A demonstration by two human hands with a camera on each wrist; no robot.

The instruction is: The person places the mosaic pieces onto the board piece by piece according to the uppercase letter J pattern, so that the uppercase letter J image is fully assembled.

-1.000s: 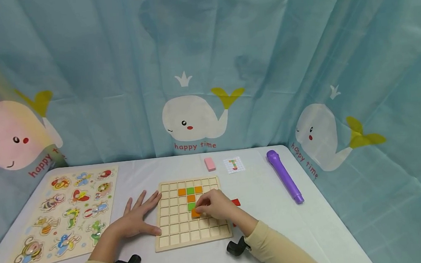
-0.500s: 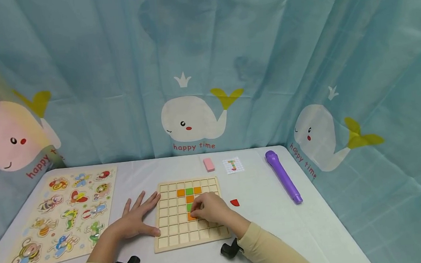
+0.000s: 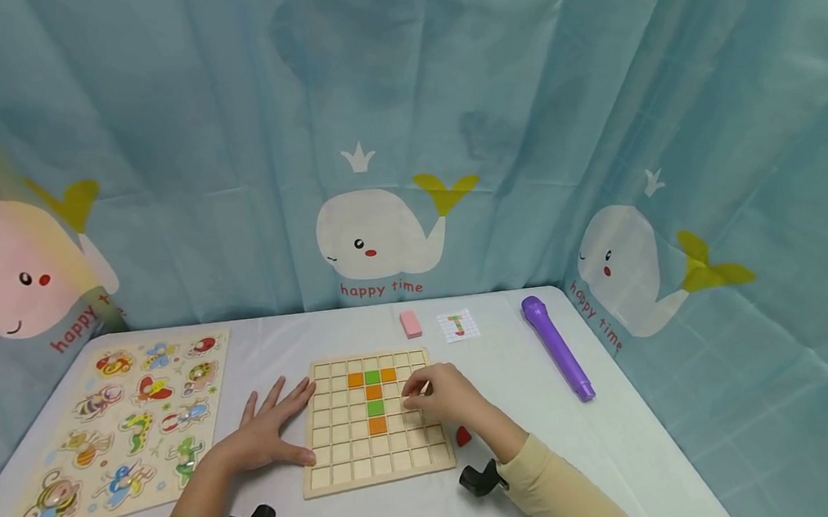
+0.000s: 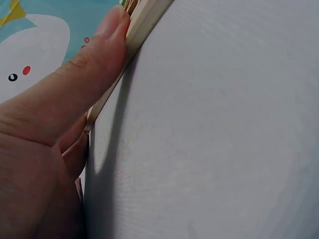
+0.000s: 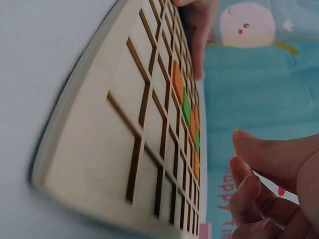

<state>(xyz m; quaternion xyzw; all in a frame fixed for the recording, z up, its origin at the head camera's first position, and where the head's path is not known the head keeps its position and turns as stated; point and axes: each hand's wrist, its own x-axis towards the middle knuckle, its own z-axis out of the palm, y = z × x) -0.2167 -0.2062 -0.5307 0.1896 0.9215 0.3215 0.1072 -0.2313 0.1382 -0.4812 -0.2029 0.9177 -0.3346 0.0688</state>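
A wooden grid board (image 3: 341,452) lies on the white table. Set in its cells is a T of orange and green square tiles: a top row of an orange tile (image 3: 356,379), a green one and an orange one, with a stem whose lowest square is an orange tile (image 3: 377,426). My left hand (image 3: 263,436) rests beside the board, fingers spread, its thumb (image 4: 102,59) against the board's edge. My right hand (image 3: 444,394) hovers over the board's right side, fingers loosely bent and nothing between them. A red piece (image 3: 462,436) lies off the board's right edge, below that wrist.
An insect picture puzzle board (image 3: 115,436) lies at the left. Behind the grid board are a pink block (image 3: 411,324) and a small pattern card (image 3: 458,325). A purple microphone-shaped toy (image 3: 558,348) lies at the right. A whale-print curtain (image 3: 245,183) hangs behind the table.
My right hand set the lowest orange tile into its cell, let go of it, and drew back to the right. My left hand stayed at the board's edge.
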